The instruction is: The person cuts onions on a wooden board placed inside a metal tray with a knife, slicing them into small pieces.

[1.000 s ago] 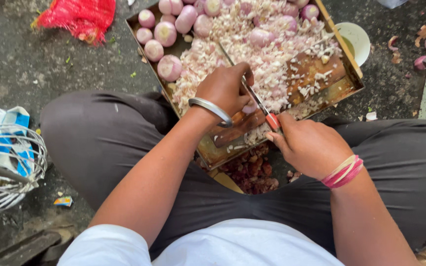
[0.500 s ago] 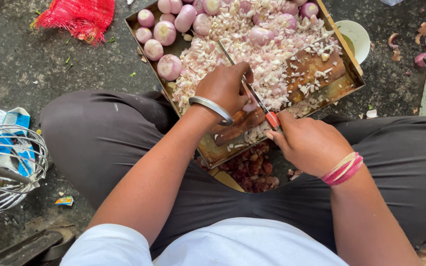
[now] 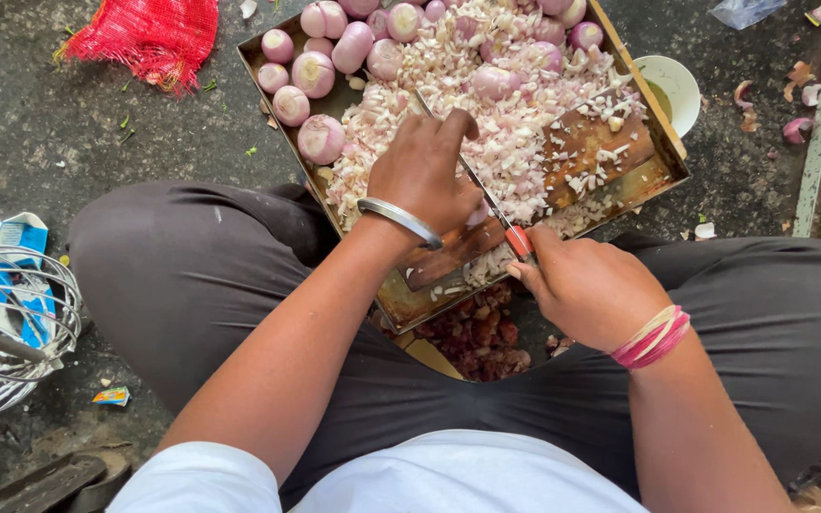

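Rough dark concrete floor (image 3: 40,133), person sitting cross-legged on it in dark trousers, metal tray (image 3: 662,142) resting across the lap and floor.

Left hand (image 3: 425,176), steel bangle (image 3: 399,221) at the wrist, curled palm-down on the wooden cutting board (image 3: 586,147) inside the tray, fingers bent and pressing down on an onion piece (image 3: 478,215) that shows only as a pale sliver at the hand's edge. Right hand (image 3: 586,285), pink and yellow thread band (image 3: 653,337) at the wrist, closed tight around the orange handle of a knife (image 3: 517,239); thin blade runs up and left, passing just beside the left-hand fingers and over the board.

Chopped onion pile (image 3: 486,104) covers the middle of the tray and spills onto the board. Peeled whole onions (image 3: 320,71) sit along the tray's far-left side and top edge. Heap of reddish onion skins (image 3: 477,332) lies below the tray's near edge, between the legs.

Outward: red mesh sack (image 3: 149,33) on the floor top left, small white bowl (image 3: 672,85) touching the tray's right side, loose peel scraps (image 3: 795,95) at far right. Wire whisk (image 3: 7,332) at left edge, blue and white carton (image 3: 11,261) behind it.
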